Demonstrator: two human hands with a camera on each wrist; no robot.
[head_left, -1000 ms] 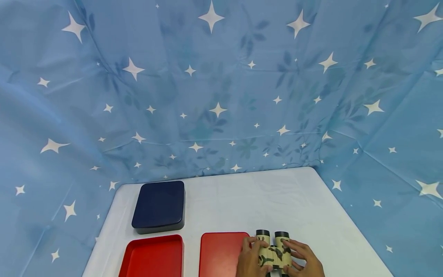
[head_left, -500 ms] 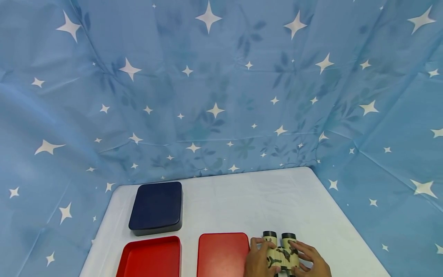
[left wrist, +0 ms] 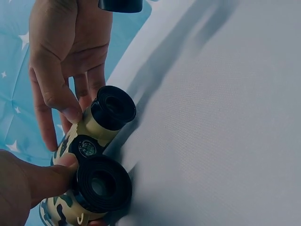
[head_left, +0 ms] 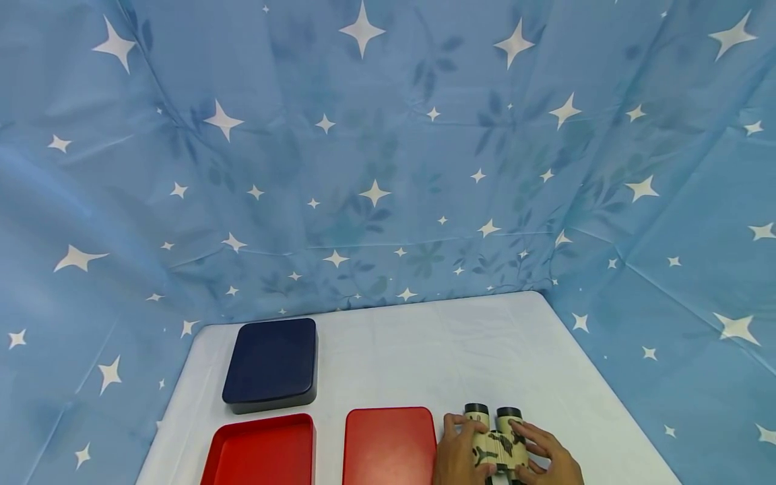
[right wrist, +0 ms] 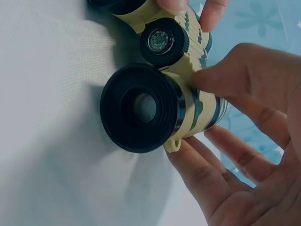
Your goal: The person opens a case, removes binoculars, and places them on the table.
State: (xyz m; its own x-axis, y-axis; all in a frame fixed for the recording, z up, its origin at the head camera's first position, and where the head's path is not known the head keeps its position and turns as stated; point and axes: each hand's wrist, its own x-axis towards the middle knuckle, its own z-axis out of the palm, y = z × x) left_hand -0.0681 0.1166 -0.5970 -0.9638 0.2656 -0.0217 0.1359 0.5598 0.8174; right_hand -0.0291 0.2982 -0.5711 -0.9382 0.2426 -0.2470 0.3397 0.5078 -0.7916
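Observation:
A pair of camouflage binoculars with black-rimmed ends lies on or close over the white table at the lower right of the head view. My left hand grips the left barrel, and my right hand grips the right one. In the left wrist view, my left thumb presses the barrel beside a small compass set between two black eyecups. The right wrist view has thumb and fingers of the right hand around a barrel, near a small strap loop. The far sides of both barrels are hidden.
Left of the hands lies a flat red lid or box. Further left is a shallow red tray, with a dark navy box behind it. Blue star-patterned cloth walls in the white table at the back and sides.
Both hands have shifted the binoculars a little to the right, away from the flat red piece, which the left hand overlapped earlier. The grip looks the same. The head view has turned slightly right.

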